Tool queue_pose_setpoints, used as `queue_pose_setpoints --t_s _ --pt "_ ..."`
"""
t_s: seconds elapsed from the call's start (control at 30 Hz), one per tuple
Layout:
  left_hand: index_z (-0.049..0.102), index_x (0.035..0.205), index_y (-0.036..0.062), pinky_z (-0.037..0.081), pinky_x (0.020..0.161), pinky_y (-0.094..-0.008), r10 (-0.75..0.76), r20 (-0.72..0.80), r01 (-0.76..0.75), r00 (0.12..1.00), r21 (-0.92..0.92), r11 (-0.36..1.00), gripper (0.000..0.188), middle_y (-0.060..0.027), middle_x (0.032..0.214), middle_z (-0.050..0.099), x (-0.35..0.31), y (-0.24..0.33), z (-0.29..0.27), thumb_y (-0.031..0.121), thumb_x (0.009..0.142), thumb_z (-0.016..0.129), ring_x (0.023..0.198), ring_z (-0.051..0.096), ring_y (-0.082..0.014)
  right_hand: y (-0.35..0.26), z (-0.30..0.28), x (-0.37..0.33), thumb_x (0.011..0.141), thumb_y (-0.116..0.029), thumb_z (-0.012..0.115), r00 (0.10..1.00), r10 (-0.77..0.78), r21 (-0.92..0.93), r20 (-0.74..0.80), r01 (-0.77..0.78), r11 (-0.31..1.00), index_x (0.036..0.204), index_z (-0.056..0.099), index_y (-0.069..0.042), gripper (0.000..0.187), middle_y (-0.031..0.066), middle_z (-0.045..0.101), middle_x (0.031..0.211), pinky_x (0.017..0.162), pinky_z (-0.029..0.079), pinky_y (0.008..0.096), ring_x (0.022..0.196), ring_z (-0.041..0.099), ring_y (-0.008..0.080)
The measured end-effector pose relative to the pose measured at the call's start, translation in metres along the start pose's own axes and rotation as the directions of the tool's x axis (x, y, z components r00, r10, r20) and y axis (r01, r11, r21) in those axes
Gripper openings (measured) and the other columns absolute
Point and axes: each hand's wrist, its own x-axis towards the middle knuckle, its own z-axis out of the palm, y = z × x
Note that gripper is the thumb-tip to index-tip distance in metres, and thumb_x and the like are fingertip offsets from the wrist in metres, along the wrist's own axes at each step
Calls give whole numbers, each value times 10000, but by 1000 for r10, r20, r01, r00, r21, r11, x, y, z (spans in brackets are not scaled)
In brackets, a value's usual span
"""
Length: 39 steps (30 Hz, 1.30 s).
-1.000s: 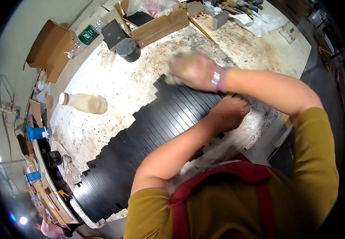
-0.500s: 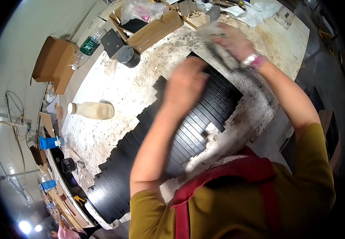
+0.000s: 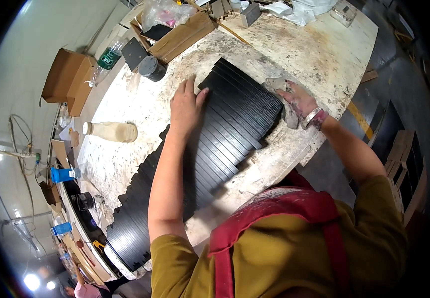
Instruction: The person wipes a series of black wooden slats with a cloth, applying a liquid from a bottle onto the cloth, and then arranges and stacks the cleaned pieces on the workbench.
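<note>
Left hand (image 3: 184,108) has its fingers apart by the black strips (image 3: 225,134); right hand's (image 3: 300,103) clutching a grey rag (image 3: 289,118). Green bottle label (image 3: 108,58), white print.

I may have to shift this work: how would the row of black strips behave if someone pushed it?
The black strips would probably slide apart rather than move as one stiff sheet, as their staggered ends suggest separate pieces. Their sheen hints at a smooth, possibly slippery face. They look flat, so rolling seems unlikely.

Free passage over far-right tabletop (image 3: 294,54), between right hand (image 3: 300,102) and grey block (image 3: 250,16).
</note>
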Motion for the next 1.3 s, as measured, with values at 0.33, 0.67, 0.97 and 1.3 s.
queue_pose_setpoints --t_s 0.33,0.67,0.97,1.3 --pt "506 1304 153 430 1016 -402 417 252 -402 873 -110 909 430 -96 1420 417 89 -12 54 331 914 530 1280 427 -326 -139 33 14 693 -118 742 478 -841 -487 255 814 315 975 606 -89 314 100 650 912 780 520 404 854 644 291" --pt "570 1197 117 509 848 -390 318 140 -318 938 -24 948 368 -110 1177 562 73 9 45 378 952 484 1005 607 -319 -164 60 -20 783 -156 643 659 -381 -605 648 750 268 880 694 -86 130 143 637 1017 845 485 403 930 604 300" --pt "580 1201 167 535 824 -395 250 144 -249 957 -22 968 353 -91 1183 559 75 5 51 388 960 445 1047 594 -286 -161 57 -30 807 -222 599 639 -382 -568 668 769 292 777 672 -157 102 98 652 857 703 493 407 809 630 280" --pt "576 1177 112 502 842 -407 292 73 -286 954 -86 954 341 -132 1134 568 73 -2 56 356 974 449 992 599 -343 -142 68 -46 819 -282 604 665 -502 -615 552 732 293 716 644 -110 205 88 612 736 525 496 347 647 608 237"
